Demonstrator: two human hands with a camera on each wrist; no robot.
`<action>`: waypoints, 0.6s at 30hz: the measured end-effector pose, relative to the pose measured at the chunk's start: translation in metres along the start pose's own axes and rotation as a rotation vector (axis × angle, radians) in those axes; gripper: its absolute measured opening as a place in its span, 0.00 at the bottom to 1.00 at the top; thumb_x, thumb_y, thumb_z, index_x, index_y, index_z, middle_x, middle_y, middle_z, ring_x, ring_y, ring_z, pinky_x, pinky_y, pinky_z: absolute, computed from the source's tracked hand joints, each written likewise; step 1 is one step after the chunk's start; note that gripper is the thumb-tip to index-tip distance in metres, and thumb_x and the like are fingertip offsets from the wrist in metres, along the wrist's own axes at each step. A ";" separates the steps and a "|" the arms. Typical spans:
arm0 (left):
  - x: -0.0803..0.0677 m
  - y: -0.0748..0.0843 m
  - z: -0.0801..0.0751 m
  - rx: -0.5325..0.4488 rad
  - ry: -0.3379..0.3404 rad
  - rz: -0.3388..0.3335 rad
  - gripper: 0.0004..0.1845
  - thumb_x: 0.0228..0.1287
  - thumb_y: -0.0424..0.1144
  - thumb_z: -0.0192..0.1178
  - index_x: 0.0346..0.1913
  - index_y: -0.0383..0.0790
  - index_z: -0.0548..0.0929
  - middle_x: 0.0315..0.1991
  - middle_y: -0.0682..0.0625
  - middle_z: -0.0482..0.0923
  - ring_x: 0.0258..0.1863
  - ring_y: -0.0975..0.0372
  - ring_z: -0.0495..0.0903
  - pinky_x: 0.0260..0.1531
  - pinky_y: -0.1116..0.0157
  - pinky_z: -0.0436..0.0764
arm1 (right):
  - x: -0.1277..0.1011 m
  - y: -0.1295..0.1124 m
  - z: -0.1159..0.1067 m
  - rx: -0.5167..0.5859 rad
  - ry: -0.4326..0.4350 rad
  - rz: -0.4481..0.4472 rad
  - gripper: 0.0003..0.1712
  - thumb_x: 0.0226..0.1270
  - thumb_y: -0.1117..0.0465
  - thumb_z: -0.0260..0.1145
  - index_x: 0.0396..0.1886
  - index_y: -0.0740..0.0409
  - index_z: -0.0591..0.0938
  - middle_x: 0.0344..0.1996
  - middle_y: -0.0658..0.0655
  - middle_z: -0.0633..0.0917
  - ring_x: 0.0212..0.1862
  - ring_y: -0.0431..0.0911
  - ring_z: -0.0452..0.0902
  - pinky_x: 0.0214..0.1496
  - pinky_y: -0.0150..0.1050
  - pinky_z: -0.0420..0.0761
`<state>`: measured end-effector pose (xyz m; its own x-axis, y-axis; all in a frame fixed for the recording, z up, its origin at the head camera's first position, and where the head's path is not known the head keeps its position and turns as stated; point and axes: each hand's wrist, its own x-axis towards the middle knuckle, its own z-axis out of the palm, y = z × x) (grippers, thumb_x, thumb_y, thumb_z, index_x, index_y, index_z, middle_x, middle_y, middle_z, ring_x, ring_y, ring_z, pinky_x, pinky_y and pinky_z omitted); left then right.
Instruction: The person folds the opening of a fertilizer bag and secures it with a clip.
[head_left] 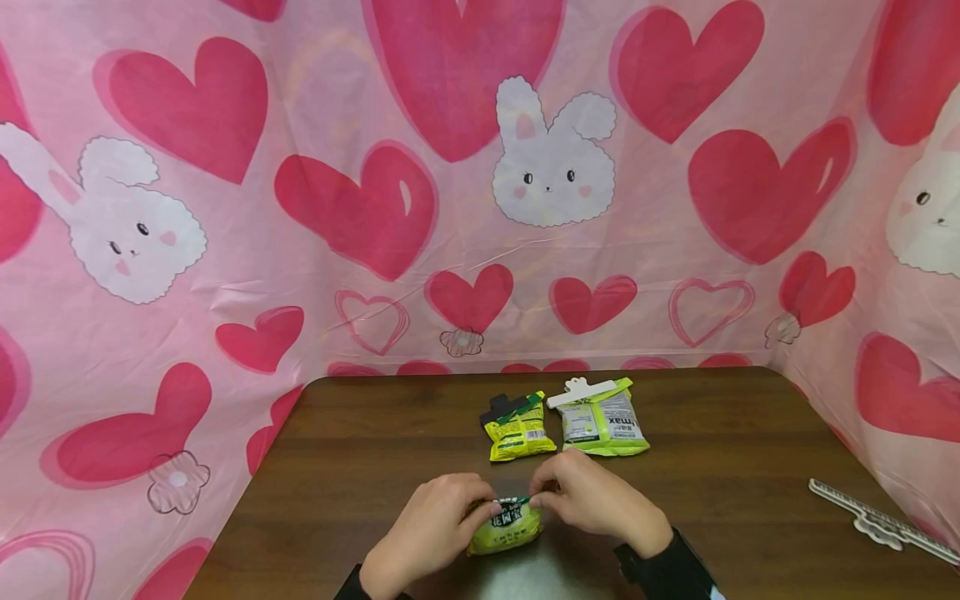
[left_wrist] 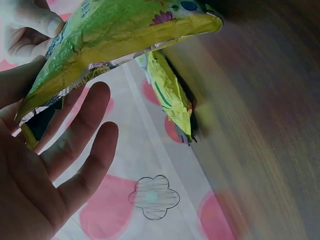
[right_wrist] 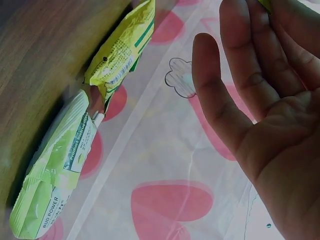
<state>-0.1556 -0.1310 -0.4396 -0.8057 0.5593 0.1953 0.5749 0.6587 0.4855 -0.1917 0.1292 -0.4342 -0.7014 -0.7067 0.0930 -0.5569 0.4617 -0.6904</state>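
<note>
A small yellow-green printed packet (head_left: 504, 533) stands at the front of the table, its dark green top edge between both hands. With thumb and forefinger my left hand (head_left: 438, 521) pinches its upper left corner; in the left wrist view the other fingers (left_wrist: 90, 155) spread loosely below the packet (left_wrist: 125, 37). My right hand (head_left: 600, 500) pinches the upper right corner between thumb and forefinger. In the right wrist view that hand (right_wrist: 270, 115) hides nearly all of the packet, and only a yellow-green bit shows at the top edge.
Behind the hands lie a yellow packet (head_left: 521, 437) with a black clip (head_left: 504, 407) and a larger green-and-grey packet (head_left: 603, 425) with a white clip (head_left: 581, 392). A long pale clip (head_left: 885, 523) lies at the table's right edge. Heart-patterned cloth (head_left: 450, 242) hangs around the wooden table (head_left: 360, 450).
</note>
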 end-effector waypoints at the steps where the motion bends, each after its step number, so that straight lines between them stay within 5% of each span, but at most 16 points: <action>1: 0.000 0.000 0.000 -0.002 -0.001 0.000 0.05 0.76 0.44 0.66 0.40 0.53 0.90 0.36 0.68 0.81 0.36 0.75 0.79 0.35 0.66 0.80 | 0.000 0.000 0.000 0.002 -0.001 0.003 0.03 0.72 0.62 0.74 0.37 0.49 0.91 0.31 0.38 0.86 0.33 0.32 0.77 0.37 0.34 0.79; 18: 0.002 0.000 0.001 -0.056 -0.035 -0.005 0.06 0.77 0.43 0.65 0.39 0.54 0.88 0.34 0.69 0.80 0.30 0.75 0.76 0.32 0.69 0.76 | -0.001 0.001 0.000 0.020 -0.021 0.044 0.04 0.72 0.63 0.74 0.36 0.49 0.91 0.32 0.37 0.85 0.33 0.32 0.78 0.38 0.34 0.80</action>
<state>-0.1568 -0.1289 -0.4402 -0.8026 0.5738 0.1633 0.5609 0.6328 0.5338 -0.1918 0.1301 -0.4352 -0.7153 -0.6971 0.0475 -0.5167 0.4820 -0.7076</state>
